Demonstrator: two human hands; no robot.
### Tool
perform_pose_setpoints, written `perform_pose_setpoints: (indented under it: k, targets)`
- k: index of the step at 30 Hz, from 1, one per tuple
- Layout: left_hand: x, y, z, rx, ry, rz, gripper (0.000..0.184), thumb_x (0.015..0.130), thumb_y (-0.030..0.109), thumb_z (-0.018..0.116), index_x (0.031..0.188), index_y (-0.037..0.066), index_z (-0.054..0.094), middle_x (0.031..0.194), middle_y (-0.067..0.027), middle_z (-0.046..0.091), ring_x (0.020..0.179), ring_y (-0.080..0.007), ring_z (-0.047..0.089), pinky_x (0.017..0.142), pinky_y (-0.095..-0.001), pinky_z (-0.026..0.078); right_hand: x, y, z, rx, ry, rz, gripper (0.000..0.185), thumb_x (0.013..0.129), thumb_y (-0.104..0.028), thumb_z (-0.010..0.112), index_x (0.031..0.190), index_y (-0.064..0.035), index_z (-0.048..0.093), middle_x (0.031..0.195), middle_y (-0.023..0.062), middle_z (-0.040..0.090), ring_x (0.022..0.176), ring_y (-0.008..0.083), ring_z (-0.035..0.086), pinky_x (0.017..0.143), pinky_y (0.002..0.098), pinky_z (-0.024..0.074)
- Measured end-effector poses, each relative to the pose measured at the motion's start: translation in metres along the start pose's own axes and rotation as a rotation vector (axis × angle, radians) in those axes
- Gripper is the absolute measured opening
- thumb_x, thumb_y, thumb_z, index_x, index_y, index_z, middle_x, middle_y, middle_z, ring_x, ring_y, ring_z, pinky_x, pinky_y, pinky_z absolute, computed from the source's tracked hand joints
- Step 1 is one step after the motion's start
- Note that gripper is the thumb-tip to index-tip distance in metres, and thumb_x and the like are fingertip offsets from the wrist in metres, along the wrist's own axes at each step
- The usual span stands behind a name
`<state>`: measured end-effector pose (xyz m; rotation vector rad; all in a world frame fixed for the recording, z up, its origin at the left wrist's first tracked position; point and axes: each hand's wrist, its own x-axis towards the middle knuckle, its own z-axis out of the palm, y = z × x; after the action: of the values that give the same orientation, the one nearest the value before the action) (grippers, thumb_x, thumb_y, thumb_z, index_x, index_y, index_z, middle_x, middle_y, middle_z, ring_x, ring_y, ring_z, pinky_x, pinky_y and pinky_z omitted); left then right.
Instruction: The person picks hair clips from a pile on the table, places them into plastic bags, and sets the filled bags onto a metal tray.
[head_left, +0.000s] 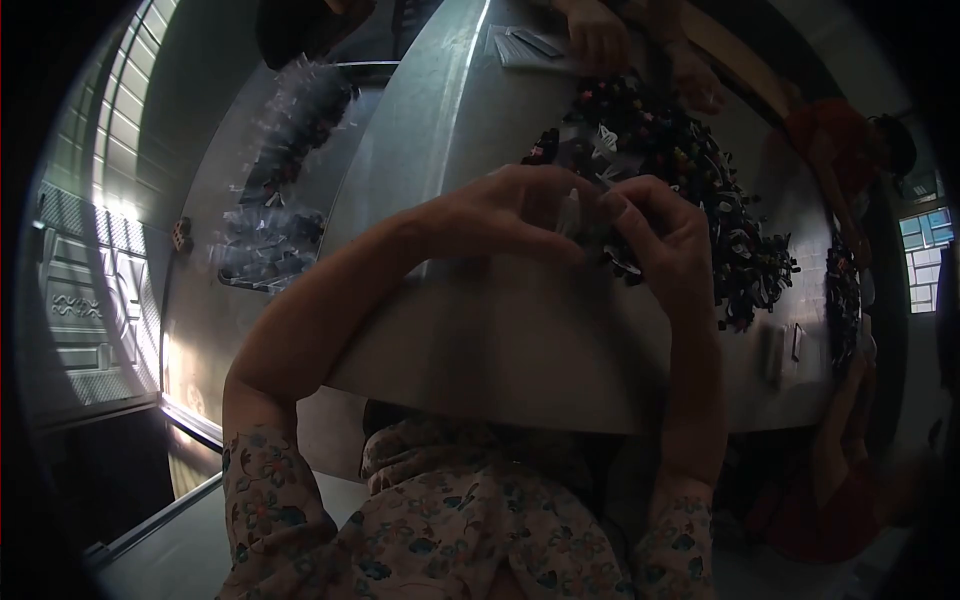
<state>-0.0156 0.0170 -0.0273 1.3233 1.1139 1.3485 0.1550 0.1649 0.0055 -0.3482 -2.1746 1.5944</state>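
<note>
My left hand [520, 208] is curved above the table, thumb and fingers bent around a small pale translucent piece [569, 212] that looks like clear plastic. Close beside it, my right hand [662, 228] is closed in a pinch, thumb against forefinger. A thin whitish tip [604, 181] shows at those fingers; its kind is too small to make out. Just beyond both hands lies a large heap of small dark pieces [680, 150] with white and coloured bits. Part of the heap is hidden behind my hands.
Clear-wrapped dark items [275, 215] lie in a shallow tray at left. A flat pale packet [525, 48] sits at the table's [500, 340] far side. Other people's hands [598, 40] work by the heap. On the right are a small box [778, 355] and a person in red [835, 145].
</note>
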Motion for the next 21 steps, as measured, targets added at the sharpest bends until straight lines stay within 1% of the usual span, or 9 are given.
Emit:
perform_pose_setpoints:
  k: [3, 4, 6, 7, 9, 12, 16, 18, 21]
  targets:
    - [0.001, -0.001, -0.007, -0.042, 0.186, 0.116, 0.051, 0.089, 0.011, 0.073, 0.135, 0.002, 0.053, 0.116, -0.0059, 0.067, 0.105, -0.0132, 0.064, 0.093, -0.0276, 0.052, 0.000, -0.001, -0.001, -0.051, 0.026, 0.026, 0.012, 0.094, -0.015, 0.068, 0.096, -0.0030, 0.068, 0.076, -0.0050, 0.061, 0.070, 0.0014, 0.051, 0.060, 0.0181, 0.0404]
    - [0.002, 0.000, -0.008, -0.042, 0.186, 0.115, 0.051, 0.089, 0.011, 0.073, 0.135, 0.002, 0.053, 0.116, -0.0059, 0.067, 0.105, -0.0132, 0.064, 0.093, -0.0276, 0.052, 0.000, 0.000, -0.001, -0.050, 0.025, 0.027, 0.012, 0.094, -0.015, 0.068, 0.096, -0.0030, 0.068, 0.076, -0.0050, 0.061, 0.070, 0.0014, 0.051, 0.060, 0.0181, 0.0404]
    - [0.003, 0.003, -0.009, -0.091, 0.300, 0.093, 0.035, 0.091, 0.011, 0.072, 0.123, 0.003, 0.062, 0.109, -0.0048, 0.069, 0.100, -0.0113, 0.065, 0.090, -0.0264, 0.053, 0.000, 0.002, -0.002, -0.162, 0.026, -0.006, 0.013, 0.094, -0.015, 0.068, 0.097, -0.0029, 0.068, 0.077, -0.0049, 0.062, 0.070, 0.0007, 0.050, 0.060, 0.0180, 0.0399]
    - [0.003, 0.004, -0.009, -0.091, 0.300, 0.092, 0.035, 0.091, 0.011, 0.072, 0.123, 0.003, 0.062, 0.109, -0.0048, 0.069, 0.100, -0.0113, 0.065, 0.090, -0.0264, 0.053, 0.001, 0.002, -0.002, -0.161, 0.025, -0.005, 0.013, 0.094, -0.015, 0.068, 0.097, -0.0029, 0.068, 0.077, -0.0049, 0.062, 0.070, 0.0007, 0.050, 0.060, 0.0180, 0.0399]
    - [0.002, 0.006, -0.009, 0.020, 0.352, 0.056, 0.019, 0.091, 0.011, 0.072, 0.107, 0.003, 0.067, 0.102, -0.0038, 0.070, 0.095, -0.0102, 0.066, 0.086, -0.0258, 0.054, 0.001, 0.004, 0.000, -0.052, 0.046, 0.073, 0.015, 0.093, -0.016, 0.069, 0.100, -0.0030, 0.069, 0.080, -0.0042, 0.062, 0.071, 0.0012, 0.051, 0.062, 0.0184, 0.0407]
    - [0.001, 0.005, -0.007, -0.006, 0.393, 0.104, 0.012, 0.091, 0.011, 0.072, 0.099, 0.004, 0.067, 0.094, -0.0021, 0.069, 0.088, -0.0080, 0.065, 0.081, -0.0243, 0.054, 0.005, 0.007, 0.010, 0.051, 0.101, -0.059, 0.016, 0.093, -0.016, 0.070, 0.103, -0.0031, 0.070, 0.086, -0.0025, 0.064, 0.077, 0.0025, 0.055, 0.068, 0.0189, 0.0442]
    - [0.001, 0.003, -0.009, -0.022, 0.378, 0.107, 0.010, 0.091, 0.010, 0.072, 0.096, 0.005, 0.066, 0.091, -0.0003, 0.068, 0.084, -0.0062, 0.063, 0.076, -0.0223, 0.052, 0.005, 0.008, 0.009, 0.059, 0.037, -0.025, 0.017, 0.094, -0.014, 0.068, 0.106, -0.0018, 0.070, 0.094, -0.0002, 0.066, 0.085, 0.0049, 0.059, 0.076, 0.0200, 0.0469]
    - [0.003, -0.002, -0.009, -0.022, 0.339, 0.173, 0.009, 0.091, 0.010, 0.072, 0.095, 0.005, 0.066, 0.089, 0.0008, 0.067, 0.080, -0.0055, 0.061, 0.073, -0.0212, 0.051, 0.004, 0.008, 0.007, -0.030, 0.101, -0.050, 0.015, 0.096, -0.010, 0.065, 0.107, -0.0002, 0.069, 0.097, 0.0008, 0.067, 0.091, 0.0067, 0.061, 0.081, 0.0207, 0.0473]
    - [0.002, -0.002, -0.012, 0.015, 0.350, 0.223, 0.010, 0.090, 0.011, 0.072, 0.095, 0.004, 0.066, 0.087, 0.0008, 0.067, 0.079, -0.0055, 0.062, 0.071, -0.0216, 0.051, 0.004, 0.009, 0.009, 0.029, 0.080, -0.083, 0.014, 0.097, -0.006, 0.062, 0.107, 0.0004, 0.069, 0.098, 0.0014, 0.067, 0.092, 0.0069, 0.060, 0.083, 0.0207, 0.0465]
